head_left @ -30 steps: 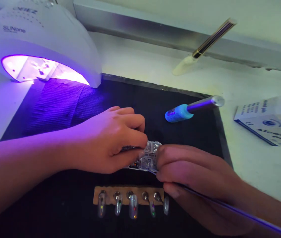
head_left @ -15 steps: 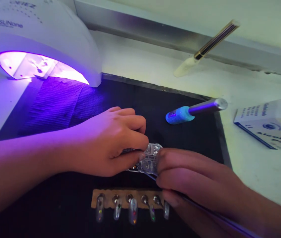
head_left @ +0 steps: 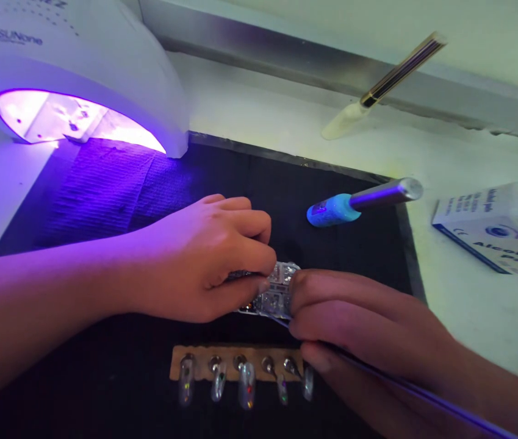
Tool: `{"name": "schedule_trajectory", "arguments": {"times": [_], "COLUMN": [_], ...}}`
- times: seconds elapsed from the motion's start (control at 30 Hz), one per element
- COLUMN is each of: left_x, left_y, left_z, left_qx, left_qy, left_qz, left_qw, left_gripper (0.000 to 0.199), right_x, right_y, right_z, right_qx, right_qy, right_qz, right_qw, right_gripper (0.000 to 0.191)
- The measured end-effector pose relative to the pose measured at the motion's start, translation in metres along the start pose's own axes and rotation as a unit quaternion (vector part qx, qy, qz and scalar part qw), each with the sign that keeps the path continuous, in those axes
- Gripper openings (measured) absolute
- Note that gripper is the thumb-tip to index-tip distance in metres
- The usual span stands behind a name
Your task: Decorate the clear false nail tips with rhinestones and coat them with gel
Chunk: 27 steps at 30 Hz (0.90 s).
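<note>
A small clear compartment case (head_left: 277, 300) with sparkling bits inside lies on the black mat (head_left: 277, 201). My left hand (head_left: 222, 259) is closed over its left part, thumb and forefinger gripping it; the fingertips hide some compartments. My right hand (head_left: 354, 323) is at the case's right end, fingers closed around a slim, long-handled tool (head_left: 405, 384). The tool's thin tip reaches the case's front edge, though its kind cannot be made out. In front lies a brown strip (head_left: 226, 353) bearing several clear false nails (head_left: 247, 387) with coloured specks.
At the left a white nail lamp (head_left: 140, 79) glows violet over a ribbed paper towel (head_left: 103, 183). A blue polish bottle (head_left: 336, 210) and a whitish bottle with a dark, gold-trimmed cap (head_left: 345, 120) are behind my hands. An alcohol pads box (head_left: 492, 225) sits at the right.
Both hands keep nearly the same pose on the case and tool. The whole view has shifted very slightly; nothing has been let go or taken up.
</note>
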<state>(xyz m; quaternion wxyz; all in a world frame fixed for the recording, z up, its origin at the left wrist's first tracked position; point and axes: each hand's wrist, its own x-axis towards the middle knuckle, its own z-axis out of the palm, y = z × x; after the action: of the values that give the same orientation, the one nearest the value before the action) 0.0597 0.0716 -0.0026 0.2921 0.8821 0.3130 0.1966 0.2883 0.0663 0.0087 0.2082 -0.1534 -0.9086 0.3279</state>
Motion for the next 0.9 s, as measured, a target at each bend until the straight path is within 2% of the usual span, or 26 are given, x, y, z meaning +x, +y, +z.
{"name": "schedule_trajectory", "arguments": {"times": [0.4,0.9], "left_x": [0.0004,0.0006], "left_y": [0.0005,0.0015], "left_z": [-0.0010,-0.0024], "left_qx": [0.000,0.002], "left_qy": [-0.008,-0.016], "left_qz": [-0.003,-0.005], "left_qw": [1.000,1.000], "left_gripper": [0.020,0.017], "right_x": [-0.0011,-0.0003], "right_y": [0.0001,0.0032], "right_z": [-0.0033,0.0031], "right_qx": [-0.016,0.006], "right_qy": [-0.006,0.006], "right_qz": [0.000,-0.007], "right_qw": [1.000,1.000], "right_gripper": [0.009,0.011]}}
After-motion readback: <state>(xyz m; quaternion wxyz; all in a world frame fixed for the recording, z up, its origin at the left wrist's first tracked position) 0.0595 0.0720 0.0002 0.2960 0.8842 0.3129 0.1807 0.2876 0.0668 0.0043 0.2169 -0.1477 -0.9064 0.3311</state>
